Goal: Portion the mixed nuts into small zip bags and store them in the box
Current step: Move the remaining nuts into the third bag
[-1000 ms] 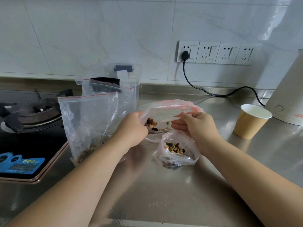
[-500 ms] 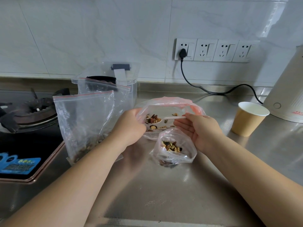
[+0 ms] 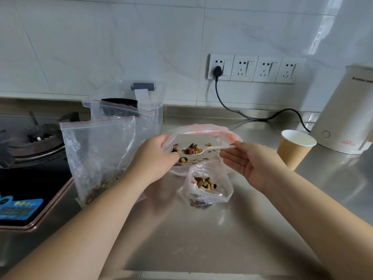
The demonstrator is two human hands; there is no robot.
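one spoonful of mixed nuts (image 3: 191,148) sits on a white plastic spoon (image 3: 207,148) inside the pink-rimmed bag (image 3: 201,130), just above a small zip bag (image 3: 205,184) partly filled on the steel counter (image 3: 201,239). the right hand (image 3: 252,164) pinches the spoon handle; the left hand (image 3: 151,160) grips the bag's rim. two larger zip bags (image 3: 96,150) lean by a clear box (image 3: 155,118); a paper cup (image 3: 294,148) stands right.

The left hand (image 3: 153,158) holds open the big clear plastic bag with the pink rim (image 3: 203,132). The right hand (image 3: 252,164) pinches a white plastic spoon (image 3: 203,148) full of mixed nuts inside it. A small clear zip bag (image 3: 207,184) with nuts sits just in front on the shiny metal desk (image 3: 201,239).
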